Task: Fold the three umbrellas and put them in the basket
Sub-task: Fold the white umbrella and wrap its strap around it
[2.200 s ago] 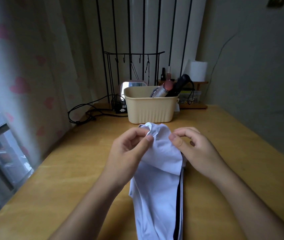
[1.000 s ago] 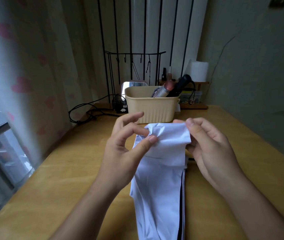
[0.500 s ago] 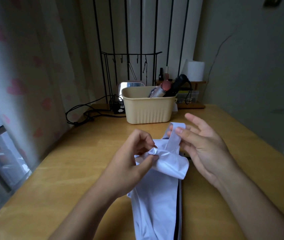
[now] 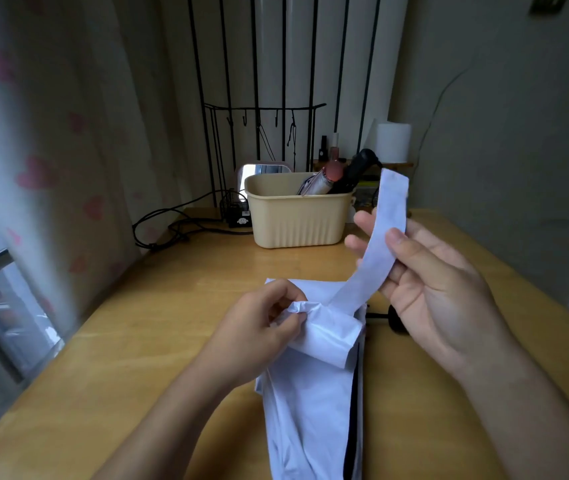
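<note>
Between the two hands, on the wooden table, lies the white umbrella, its canopy gathered lengthwise and running back toward the person's body, a black strip showing along the edge nearer the right hand. The left hand pinches a crumpled bunch of the cloth at the far end, thumb and fingertips curled tight on it. The right hand is raised above and to the outside, palm turned inward, its thumb pressing the umbrella's white strap against the fingers; the strap climbs from the bundle beside the left hand, passes through that pinch and stands free above the fingers. Beyond both hands, well apart from them, sits the beige basket, with a pink-handled umbrella and a black umbrella leaning inside it, handles up
</note>
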